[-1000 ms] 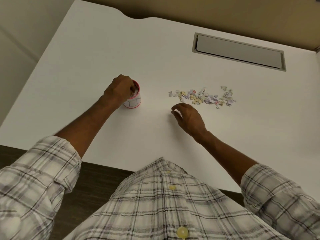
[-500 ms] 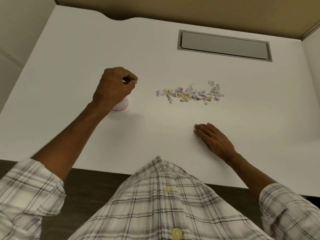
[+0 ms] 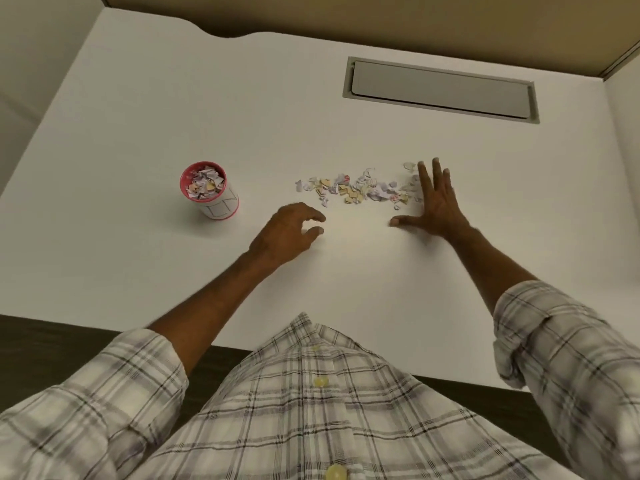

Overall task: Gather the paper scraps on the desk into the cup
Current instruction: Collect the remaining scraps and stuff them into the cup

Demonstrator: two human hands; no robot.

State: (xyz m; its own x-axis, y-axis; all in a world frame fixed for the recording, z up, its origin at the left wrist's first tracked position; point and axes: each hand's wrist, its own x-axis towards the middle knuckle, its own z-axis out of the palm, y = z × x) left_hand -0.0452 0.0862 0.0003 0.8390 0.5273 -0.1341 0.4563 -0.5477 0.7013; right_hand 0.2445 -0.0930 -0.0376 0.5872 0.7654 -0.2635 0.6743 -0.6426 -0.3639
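Scraps first: the paper scraps (image 3: 360, 190) lie in a loose row across the middle of the white desk (image 3: 138, 98), little crumpled bits in white, yellow, lilac and a touch of red. The cup (image 3: 209, 190), pink rim and white body with some pen lines on it, stands upright to the left of that row, clearly apart from it and about halfway between the near and far edges. It's already heaped with scraps up to the rim. The left hand (image 3: 287, 237) sits just off the left end of the row on the near side, fingers loosely curled, thumb and forefinger apart, nothing in it. The right hand (image 3: 436, 202) is flat on the desk at the right end of the row, fingers straight and spread, thumb stretched out to the left, with the last few scraps right against its fingers. Neither hand is grasping anything. A gray hatch (image 3: 440, 90) is set into the desk near the far right corner, and plaid shirt (image 3: 311, 410) sleeves are rolled up past the near edge.
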